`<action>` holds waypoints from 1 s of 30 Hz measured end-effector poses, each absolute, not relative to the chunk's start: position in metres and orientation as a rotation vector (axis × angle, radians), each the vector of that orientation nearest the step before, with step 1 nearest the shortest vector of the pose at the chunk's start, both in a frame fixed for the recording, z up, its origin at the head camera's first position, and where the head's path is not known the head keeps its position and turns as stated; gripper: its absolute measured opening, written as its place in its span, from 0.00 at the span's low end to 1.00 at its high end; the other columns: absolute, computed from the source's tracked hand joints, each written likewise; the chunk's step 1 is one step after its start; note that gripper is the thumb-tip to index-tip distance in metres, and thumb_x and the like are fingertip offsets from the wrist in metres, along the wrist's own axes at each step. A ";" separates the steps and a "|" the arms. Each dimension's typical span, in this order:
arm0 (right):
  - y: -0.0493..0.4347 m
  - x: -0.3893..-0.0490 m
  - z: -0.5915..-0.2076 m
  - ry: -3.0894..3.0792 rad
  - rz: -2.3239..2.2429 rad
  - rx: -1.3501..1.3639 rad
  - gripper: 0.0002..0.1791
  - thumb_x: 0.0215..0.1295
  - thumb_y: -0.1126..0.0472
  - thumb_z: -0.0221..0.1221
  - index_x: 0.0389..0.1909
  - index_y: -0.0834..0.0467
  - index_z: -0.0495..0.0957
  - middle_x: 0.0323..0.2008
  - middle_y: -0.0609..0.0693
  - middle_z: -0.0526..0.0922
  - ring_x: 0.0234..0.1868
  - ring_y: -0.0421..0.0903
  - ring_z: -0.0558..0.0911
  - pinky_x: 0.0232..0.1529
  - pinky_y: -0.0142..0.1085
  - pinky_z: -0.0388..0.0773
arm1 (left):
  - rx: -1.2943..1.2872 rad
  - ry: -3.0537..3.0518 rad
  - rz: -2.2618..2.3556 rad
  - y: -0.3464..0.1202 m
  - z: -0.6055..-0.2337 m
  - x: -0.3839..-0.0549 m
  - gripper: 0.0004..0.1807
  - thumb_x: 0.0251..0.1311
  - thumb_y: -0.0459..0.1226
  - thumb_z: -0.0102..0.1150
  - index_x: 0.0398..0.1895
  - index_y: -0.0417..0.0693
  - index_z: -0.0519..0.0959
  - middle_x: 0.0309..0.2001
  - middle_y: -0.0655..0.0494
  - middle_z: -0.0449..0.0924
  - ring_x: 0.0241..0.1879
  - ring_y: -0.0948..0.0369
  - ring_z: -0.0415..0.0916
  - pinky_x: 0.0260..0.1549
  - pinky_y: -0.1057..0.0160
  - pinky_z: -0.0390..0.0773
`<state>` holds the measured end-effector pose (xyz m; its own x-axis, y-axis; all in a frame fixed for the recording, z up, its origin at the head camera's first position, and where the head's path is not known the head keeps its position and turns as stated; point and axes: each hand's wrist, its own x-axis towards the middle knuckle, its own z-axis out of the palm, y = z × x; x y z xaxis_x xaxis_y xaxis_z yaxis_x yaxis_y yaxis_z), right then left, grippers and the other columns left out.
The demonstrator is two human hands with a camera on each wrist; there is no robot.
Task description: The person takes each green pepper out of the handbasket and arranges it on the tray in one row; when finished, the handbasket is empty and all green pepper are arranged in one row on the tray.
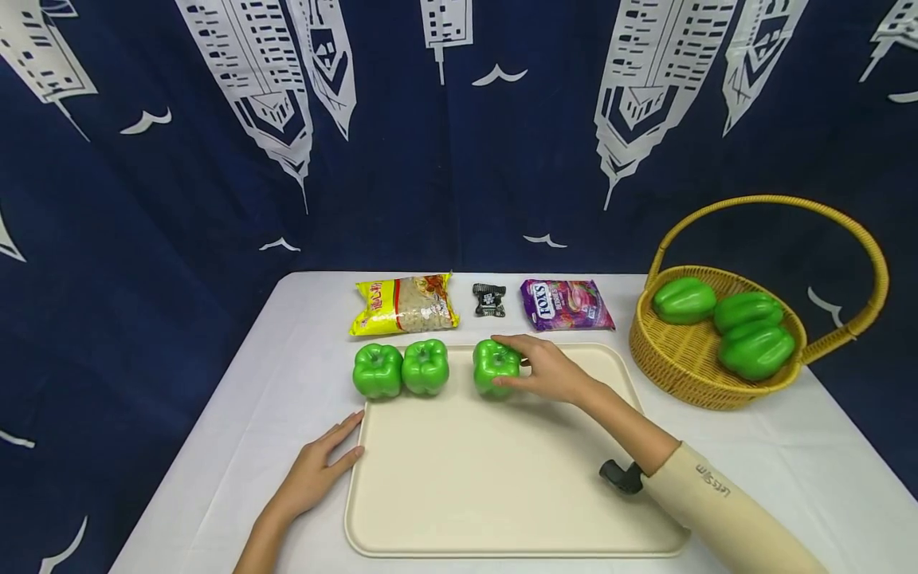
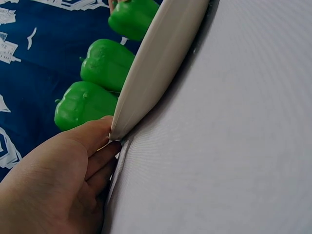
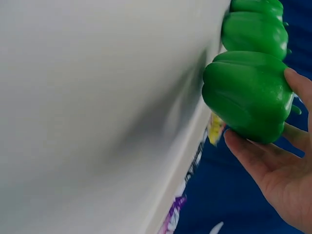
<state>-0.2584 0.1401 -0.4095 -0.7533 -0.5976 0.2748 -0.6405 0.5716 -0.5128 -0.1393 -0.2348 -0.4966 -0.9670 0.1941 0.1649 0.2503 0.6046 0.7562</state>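
1. We hold a green pepper (image 1: pixel 493 368) in our right hand (image 1: pixel 543 371), thumb and fingers around it.
2. Our left hand (image 1: pixel 315 472), well apart from the right, touches the tray (image 1: pixel 502 478) with extended fingers.
3. Two more peppers (image 1: pixel 426 367) stand just beyond our left hand.
4. Right of our right hand sits a basket (image 1: pixel 667 376) holding three others (image 1: pixel 757 351).
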 end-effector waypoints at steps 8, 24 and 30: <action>0.119 -0.262 -0.417 -2.746 0.926 1.098 0.39 0.55 0.45 0.64 0.64 0.58 0.65 0.58 0.60 0.72 0.55 0.51 0.74 0.49 0.41 0.76 | -0.384 -2.755 -1.323 -0.236 -0.497 -0.139 0.31 0.62 0.48 0.55 0.67 0.52 0.63 0.66 0.48 0.61 0.64 0.42 0.55 0.60 0.38 0.54; 0.104 -0.261 -0.417 -2.764 0.789 1.067 0.40 0.55 0.37 0.59 0.66 0.51 0.64 0.61 0.56 0.69 0.61 0.55 0.68 0.58 0.49 0.68 | -0.387 -2.746 -1.324 -0.235 -0.496 -0.139 0.30 0.62 0.48 0.55 0.66 0.50 0.64 0.65 0.48 0.61 0.64 0.42 0.55 0.60 0.39 0.54; 0.109 -0.260 -0.412 -2.761 0.824 1.040 0.42 0.54 0.34 0.57 0.67 0.49 0.62 0.64 0.52 0.65 0.64 0.53 0.64 0.62 0.47 0.62 | -0.394 -2.738 -1.326 -0.235 -0.497 -0.140 0.30 0.62 0.48 0.55 0.66 0.51 0.64 0.65 0.49 0.61 0.65 0.43 0.55 0.60 0.40 0.54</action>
